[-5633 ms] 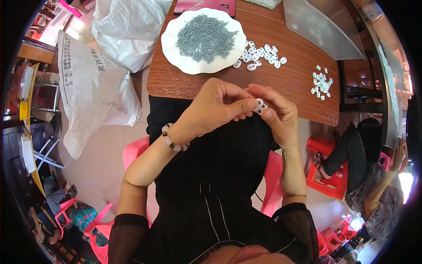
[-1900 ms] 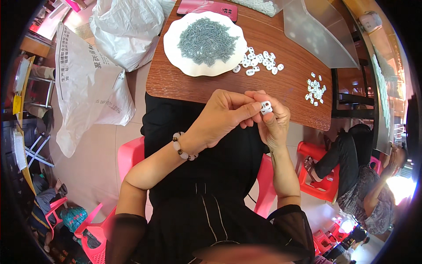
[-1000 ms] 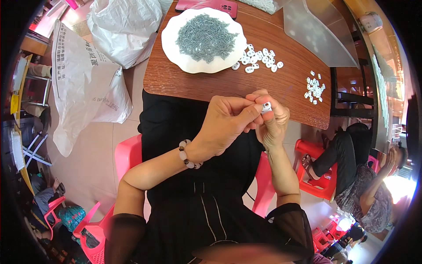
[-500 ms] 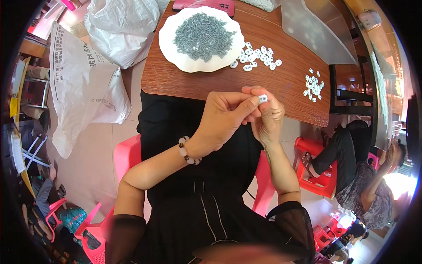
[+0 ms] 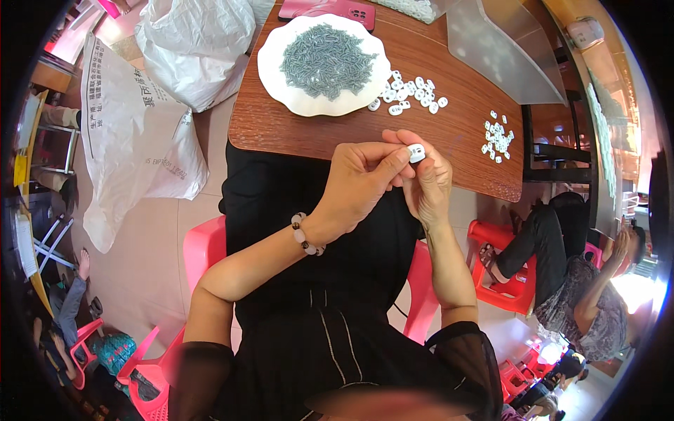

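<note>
We show two bare hands meeting above the counter's near edge. The left hand (image 5: 361,179) pinches the left side of a small white oval plastic-looking piece with dark holes (image 5: 416,153); the right hand (image 5: 433,184) steadies its other side, fingers narrowed about it. Since the preceding view, the piece has turned to show more of its face, and the right fingers have lifted; we judge that it is being worked, not set down. We count one bracelet of pale and dark beads (image 5: 300,236), on the left wrist.

Beyond lies the brown wooden counter (image 5: 281,131), bearing one white scalloped plate (image 5: 269,70) of uncountable grey-blue rods (image 5: 325,62), roughly twenty overlapping white oval pieces (image 5: 420,82), roughly thirty smaller white pieces (image 5: 497,139), and one pink phone (image 5: 330,8). Two white woven sacks (image 5: 133,140) stand left.
</note>
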`<state>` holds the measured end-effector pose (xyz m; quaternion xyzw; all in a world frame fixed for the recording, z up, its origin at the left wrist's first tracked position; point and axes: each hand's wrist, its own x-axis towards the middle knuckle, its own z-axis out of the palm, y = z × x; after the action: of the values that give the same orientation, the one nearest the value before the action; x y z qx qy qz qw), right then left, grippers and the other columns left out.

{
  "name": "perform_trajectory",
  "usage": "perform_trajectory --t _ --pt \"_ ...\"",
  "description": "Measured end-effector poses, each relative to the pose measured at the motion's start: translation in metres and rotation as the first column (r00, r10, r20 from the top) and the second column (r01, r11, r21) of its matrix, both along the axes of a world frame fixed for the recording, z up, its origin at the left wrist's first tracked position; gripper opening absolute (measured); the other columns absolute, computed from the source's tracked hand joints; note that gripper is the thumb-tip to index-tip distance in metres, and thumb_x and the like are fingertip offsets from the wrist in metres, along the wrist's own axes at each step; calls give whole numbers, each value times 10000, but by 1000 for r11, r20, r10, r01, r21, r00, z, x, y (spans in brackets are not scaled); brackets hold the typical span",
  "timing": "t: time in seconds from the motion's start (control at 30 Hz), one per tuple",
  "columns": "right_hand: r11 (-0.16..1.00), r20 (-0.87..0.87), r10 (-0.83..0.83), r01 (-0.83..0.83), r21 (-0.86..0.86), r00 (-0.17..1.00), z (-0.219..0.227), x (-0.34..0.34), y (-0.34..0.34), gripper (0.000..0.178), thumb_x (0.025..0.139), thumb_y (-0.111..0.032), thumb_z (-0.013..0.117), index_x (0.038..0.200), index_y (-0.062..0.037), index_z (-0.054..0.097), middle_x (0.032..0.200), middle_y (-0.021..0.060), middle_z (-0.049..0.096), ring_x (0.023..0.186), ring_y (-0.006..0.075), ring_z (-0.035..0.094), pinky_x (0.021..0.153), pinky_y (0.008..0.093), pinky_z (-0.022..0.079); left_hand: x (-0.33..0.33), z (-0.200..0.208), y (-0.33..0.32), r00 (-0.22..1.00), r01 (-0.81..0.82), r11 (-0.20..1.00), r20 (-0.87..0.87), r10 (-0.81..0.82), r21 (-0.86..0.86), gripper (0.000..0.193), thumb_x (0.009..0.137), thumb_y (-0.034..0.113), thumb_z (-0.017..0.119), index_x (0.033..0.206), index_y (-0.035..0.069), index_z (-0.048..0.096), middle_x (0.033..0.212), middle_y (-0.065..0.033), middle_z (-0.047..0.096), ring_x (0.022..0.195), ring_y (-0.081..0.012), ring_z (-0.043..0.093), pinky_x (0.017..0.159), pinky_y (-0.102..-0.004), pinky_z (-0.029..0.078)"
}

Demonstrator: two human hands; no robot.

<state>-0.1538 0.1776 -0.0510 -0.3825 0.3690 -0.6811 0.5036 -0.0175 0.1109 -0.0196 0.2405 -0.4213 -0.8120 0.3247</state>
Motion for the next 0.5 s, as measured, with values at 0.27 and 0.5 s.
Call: perform_trajectory --t 0.27,0.5 --pt "997 -75 -33 28 -69 997 0 1 -2 512 938 -303 590 1291 58 500 1256 242 559 1017 214 612 824 319 524 2 -2 -1 999 45 997 -27 -43 69 186 919 166 629 938 -2 709 762 -17 656 628 -40 516 578 -179 410" --pt "995 -39 -57 54 -83 998 -11 -3 0 426 914 -229 632 1222 58 566 1204 234 599 999 201 624 862 315 510 2 -1 4 999 52 996 -18 -51 76 187 919 159 628 953 -6 709 750 -18 645 623 -39 499 571 -179 397"
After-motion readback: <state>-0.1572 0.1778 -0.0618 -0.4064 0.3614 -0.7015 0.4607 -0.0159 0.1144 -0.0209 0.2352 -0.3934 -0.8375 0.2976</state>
